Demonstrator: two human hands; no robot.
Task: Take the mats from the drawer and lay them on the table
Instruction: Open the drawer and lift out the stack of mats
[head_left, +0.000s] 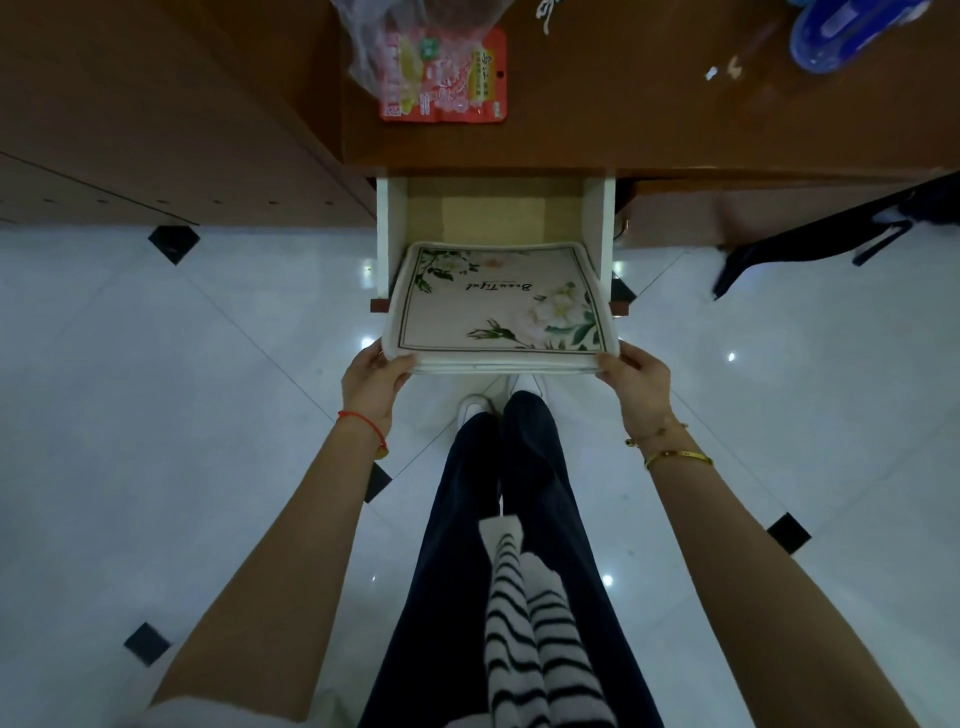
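Mats (501, 306): floral stack, half out of open drawer (387, 234), below the table (623, 119) edge. Left hand (371, 387) and right hand (636, 387) pinch the near corners, thumbs on top; long axis runs hand to hand.

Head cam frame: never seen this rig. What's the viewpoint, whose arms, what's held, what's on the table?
There is no machine here. One wide-angle camera sits on a person's head, looking forward and down, so the arms and legs are the wearer's own. The left hand and right hand each grip a near corner of a stack of floral mats, which lies partly in the open drawer under the wooden table. On the table lie a red snack packet, a clear plastic bag and a blue object, cut off by the frame.
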